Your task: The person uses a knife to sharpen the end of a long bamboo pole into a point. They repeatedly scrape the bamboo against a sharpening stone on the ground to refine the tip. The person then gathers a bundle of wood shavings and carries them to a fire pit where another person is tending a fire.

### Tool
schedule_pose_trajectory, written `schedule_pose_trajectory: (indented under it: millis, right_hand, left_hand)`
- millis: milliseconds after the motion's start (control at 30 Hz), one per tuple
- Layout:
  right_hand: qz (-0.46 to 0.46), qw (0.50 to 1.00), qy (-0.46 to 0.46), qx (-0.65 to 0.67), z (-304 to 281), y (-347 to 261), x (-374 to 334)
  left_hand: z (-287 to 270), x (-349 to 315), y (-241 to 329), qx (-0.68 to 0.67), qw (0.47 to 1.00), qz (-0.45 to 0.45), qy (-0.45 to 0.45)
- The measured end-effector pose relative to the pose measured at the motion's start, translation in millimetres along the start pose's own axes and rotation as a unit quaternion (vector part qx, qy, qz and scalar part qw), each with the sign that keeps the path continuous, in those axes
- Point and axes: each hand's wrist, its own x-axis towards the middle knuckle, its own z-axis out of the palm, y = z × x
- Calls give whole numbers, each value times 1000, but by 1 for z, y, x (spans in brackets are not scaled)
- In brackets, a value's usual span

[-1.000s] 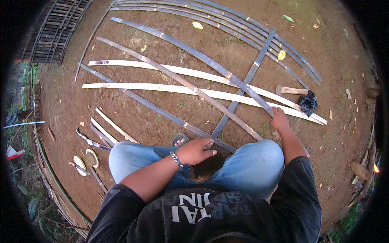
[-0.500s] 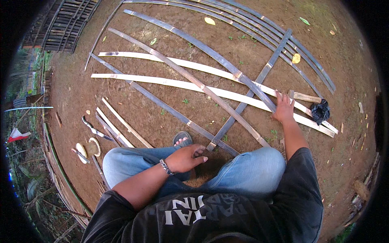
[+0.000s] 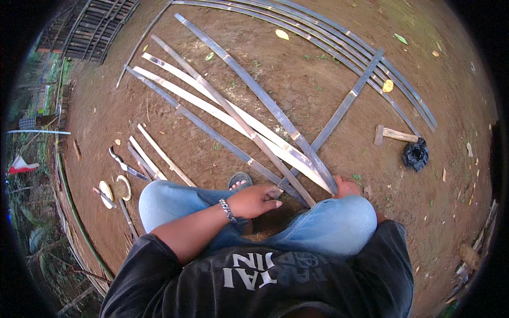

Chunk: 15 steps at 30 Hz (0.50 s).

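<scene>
Beside my right knee, my right hand (image 3: pixel 347 186) is closed at the near ends of a dark bamboo strip (image 3: pixel 260 98) and two pale split bamboo strips (image 3: pixel 204 106). The knee hides part of its fingers. My left hand (image 3: pixel 259 200), with a chain bracelet at the wrist, hovers between my knees with loosely curled fingers and the thumb apart. Its fingertips are at the near end of a dark cross strip (image 3: pixel 344 106); whether they touch it I cannot tell. A brownish strip (image 3: pixel 228 108) and another dark strip (image 3: pixel 207 127) slant down toward my lap.
A hammer (image 3: pixel 397 134) lies at the right beside a black plastic bag (image 3: pixel 415 155). Several long dark strips (image 3: pixel 339 40) curve across the far ground. At the left are a curved-handled blade (image 3: pixel 124 164), a spool (image 3: pixel 123 187) and short strips (image 3: pixel 164 153).
My right hand has come down to my right knee, drawing the pale strips and the dark strip's end toward me. The hammer now lies uncovered. My left hand has barely moved.
</scene>
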Motion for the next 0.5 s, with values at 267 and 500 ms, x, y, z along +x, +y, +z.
schedule_pose_trajectory:
  millis: [267, 500]
  right_hand:
    - [-72, 993, 82, 50, -2, -14, -10]
    - [-66, 976, 157, 133, 19, -25, 21]
  left_hand:
    - [15, 9, -18, 22, 998, 35, 39]
    - [5, 3, -17, 8, 1000, -14, 23]
